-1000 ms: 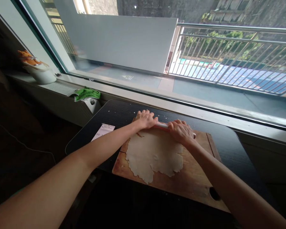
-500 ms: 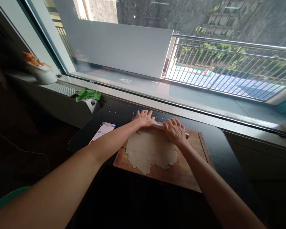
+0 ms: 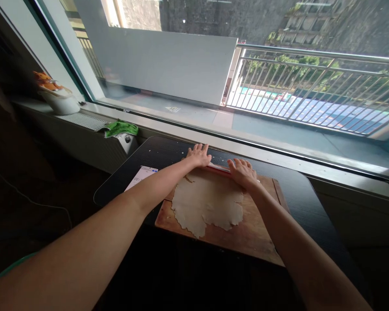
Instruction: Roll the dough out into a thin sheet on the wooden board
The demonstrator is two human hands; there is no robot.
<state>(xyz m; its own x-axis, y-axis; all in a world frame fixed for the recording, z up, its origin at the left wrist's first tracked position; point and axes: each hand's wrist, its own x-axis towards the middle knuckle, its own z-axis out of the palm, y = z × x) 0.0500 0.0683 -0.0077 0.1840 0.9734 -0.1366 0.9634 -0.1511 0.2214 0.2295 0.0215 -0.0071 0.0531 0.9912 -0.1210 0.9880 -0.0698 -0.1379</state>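
A thin, ragged-edged sheet of dough lies spread over a wooden cutting board. Across its far edge runs a rolling pin, pale with a red strip, partly covered by my hands. My left hand rests flat on the pin's left part, fingers stretched forward. On its right part lies my right hand, palm down with the fingers extended. Neither hand is wrapped around the pin. A small tear shows at the dough's upper left.
The board sits on a black table with white crumbs near its far edge. A phone lies left of the board, partly behind my left forearm. Beyond are a window sill, a green cloth and a white pot.
Both hands have moved slightly forward, away from me, with the rolling pin toward the far edge of the dough. My right hand's fingers have straightened a little.
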